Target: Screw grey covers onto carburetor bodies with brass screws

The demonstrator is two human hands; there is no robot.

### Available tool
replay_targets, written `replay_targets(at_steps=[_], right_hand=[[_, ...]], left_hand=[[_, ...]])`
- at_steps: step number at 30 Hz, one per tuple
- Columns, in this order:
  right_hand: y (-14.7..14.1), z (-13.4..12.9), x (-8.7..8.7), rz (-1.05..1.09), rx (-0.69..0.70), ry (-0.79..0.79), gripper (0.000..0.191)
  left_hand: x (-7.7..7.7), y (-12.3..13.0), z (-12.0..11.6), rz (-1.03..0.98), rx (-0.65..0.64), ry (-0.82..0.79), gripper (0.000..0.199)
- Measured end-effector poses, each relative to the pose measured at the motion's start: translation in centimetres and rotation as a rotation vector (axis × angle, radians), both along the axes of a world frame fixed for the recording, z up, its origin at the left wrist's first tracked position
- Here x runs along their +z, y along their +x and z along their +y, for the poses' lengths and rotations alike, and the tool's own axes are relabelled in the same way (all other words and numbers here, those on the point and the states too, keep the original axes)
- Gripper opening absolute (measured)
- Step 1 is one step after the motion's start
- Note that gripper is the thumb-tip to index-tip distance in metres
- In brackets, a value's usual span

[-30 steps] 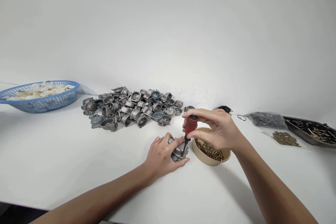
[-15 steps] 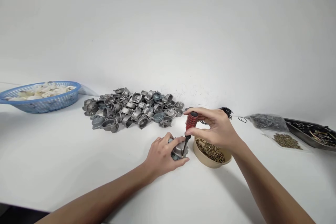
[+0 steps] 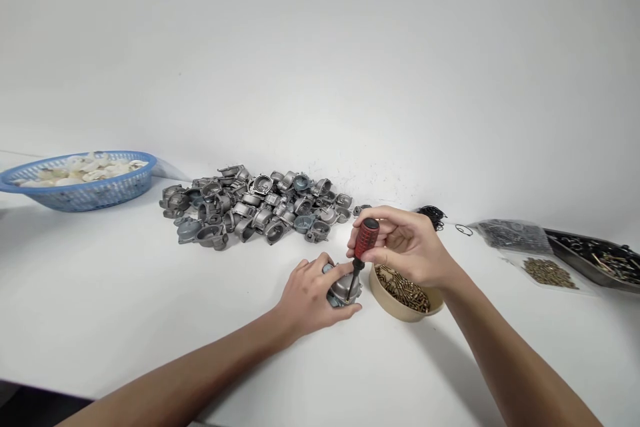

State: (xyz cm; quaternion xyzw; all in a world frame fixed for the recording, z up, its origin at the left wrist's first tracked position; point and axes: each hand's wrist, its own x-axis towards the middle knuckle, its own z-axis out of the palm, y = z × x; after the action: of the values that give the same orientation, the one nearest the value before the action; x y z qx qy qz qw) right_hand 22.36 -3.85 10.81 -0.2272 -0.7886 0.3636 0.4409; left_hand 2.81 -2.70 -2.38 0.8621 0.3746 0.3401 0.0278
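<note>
My left hand (image 3: 313,293) is wrapped round a grey metal housing (image 3: 346,285) on the white table, thumb at its near side and fingers over its top. In my right hand (image 3: 407,247) is a screwdriver (image 3: 367,239) with a red and black handle, gripped between thumb and fingers. It leans slightly, and its tip meets the near edge of the housing, where a small brassy spot shows. Just right of the housing, partly under my right hand, stands a round tan bowl (image 3: 400,311) of brass-coloured screws.
A heap of grey metal housings (image 3: 260,207) lies by the wall. At the far left is a blue basket (image 3: 95,197) of whitish pieces. Black rings (image 3: 433,215), a bag of dark parts (image 3: 515,237), a bag of small brassy parts (image 3: 549,272) and a dark tray (image 3: 600,272) are at right.
The fingers of my right hand have shifted round the screwdriver handle, with more fingertips showing on its left side. The view has moved slightly.
</note>
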Motion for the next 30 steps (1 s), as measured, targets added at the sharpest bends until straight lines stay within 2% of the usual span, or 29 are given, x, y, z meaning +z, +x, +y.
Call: replay_targets(at_steps=[4, 9, 11, 13, 15, 17, 20, 22, 26, 30], right_hand=[[-0.5, -0.6, 0.2, -0.066, -0.092, 0.055, 0.034], [0.5, -1.0, 0.6, -0.019, -0.127, -0.008, 0.03], [1.7, -0.9, 0.6, 0.036, -0.245, 0.005, 0.031], [3.4, -0.7, 0.1, 0.091, -0.432, 0.058, 0.031], [5.6, -0.3, -1.0, 0.139, -0.595, 0.078, 0.032], [8.0, 0.2, -2.9, 0.149, -0.674, 0.041, 0.035], [11.6, 0.9, -5.8, -0.019, -0.657, -0.082, 0.035], [13.4, 1.1, -7.1, -0.179, -0.632, -0.129, 0.03], [14.7, 0.8, -7.4, -0.508, -0.592, -0.124, 0.015], [14.1, 0.6, -7.2, -0.657, -0.569, -0.068, 0.018]], left_hand=[[-0.1, 0.2, 0.0, -0.006, 0.028, 0.01, 0.056], [0.0, 0.0, 0.3, -0.006, -0.032, -0.082, 0.059], [0.1, -0.1, 0.4, -0.026, -0.047, -0.148, 0.061], [0.3, -0.2, 0.3, -0.051, -0.052, -0.212, 0.063], [0.6, -0.2, 0.2, -0.067, -0.062, -0.266, 0.066], [0.8, -0.3, 0.1, -0.091, -0.082, -0.311, 0.07], [1.0, -0.4, 0.1, -0.15, -0.107, -0.388, 0.076], [1.0, -0.6, 0.2, -0.173, -0.12, -0.436, 0.079], [1.1, -0.7, 0.5, -0.199, -0.162, -0.522, 0.083], [1.3, -1.0, 0.8, -0.237, -0.153, -0.659, 0.095]])
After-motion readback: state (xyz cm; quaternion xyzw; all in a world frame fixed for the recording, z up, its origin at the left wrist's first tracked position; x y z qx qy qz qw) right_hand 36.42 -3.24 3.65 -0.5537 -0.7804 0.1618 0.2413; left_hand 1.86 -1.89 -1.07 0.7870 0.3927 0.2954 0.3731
